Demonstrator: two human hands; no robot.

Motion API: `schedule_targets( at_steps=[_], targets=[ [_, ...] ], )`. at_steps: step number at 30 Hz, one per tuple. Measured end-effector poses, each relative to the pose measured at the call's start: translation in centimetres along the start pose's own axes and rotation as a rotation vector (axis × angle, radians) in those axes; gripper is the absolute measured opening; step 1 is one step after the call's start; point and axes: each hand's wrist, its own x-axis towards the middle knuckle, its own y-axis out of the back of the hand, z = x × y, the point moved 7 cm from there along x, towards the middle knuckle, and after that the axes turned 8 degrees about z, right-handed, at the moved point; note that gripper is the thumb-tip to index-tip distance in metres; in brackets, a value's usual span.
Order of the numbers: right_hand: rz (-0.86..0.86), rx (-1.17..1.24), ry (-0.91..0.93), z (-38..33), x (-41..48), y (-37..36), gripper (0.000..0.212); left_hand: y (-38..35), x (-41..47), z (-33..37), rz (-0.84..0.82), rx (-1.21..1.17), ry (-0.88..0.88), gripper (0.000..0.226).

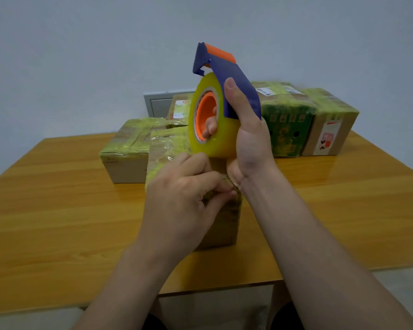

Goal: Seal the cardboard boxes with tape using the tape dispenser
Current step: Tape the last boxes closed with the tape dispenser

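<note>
My right hand [246,139] grips a blue and orange tape dispenser [227,75] loaded with a yellowish tape roll [222,136], held upright above a cardboard box [222,225]. Its thumb lies along the blue cover and its fingers reach through the orange core. Just below the roll, my left hand [184,198] pinches the crumpled loose end of the tape [229,181] over the box's top. The box stands at the table's middle, wrapped in yellowish tape, and my hands hide most of its top.
Several more taped boxes stand on the wooden table [57,210]: a low one [126,153] at the left, a green printed one [289,125] and a brown one [332,129] at the back right. A grey wall panel [157,103] sits behind. The table's front edge is near my forearms.
</note>
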Motion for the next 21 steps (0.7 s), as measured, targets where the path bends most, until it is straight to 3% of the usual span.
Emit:
schedule_targets(
  at_steps=[6,11,15,21],
  targets=[
    [-0.032,-0.119,0.043,-0.1,-0.7,-0.4,0.024,1.7,-0.8,-2.7,0.018,-0.031,-0.054,0.024],
    [-0.095,-0.227,0.084,0.0,-1.0,-1.3,0.026,1.5,-2.2,-4.7,0.149,-0.170,-0.017,0.024],
    [-0.116,-0.241,0.090,0.0,-1.1,-1.4,0.021,1.5,-2.5,-5.5,0.137,-0.245,0.045,0.026],
    [-0.045,-0.178,0.084,-0.3,-1.2,-1.2,0.031,1.6,-2.5,-2.3,0.053,0.111,0.123,0.037]
  ],
)
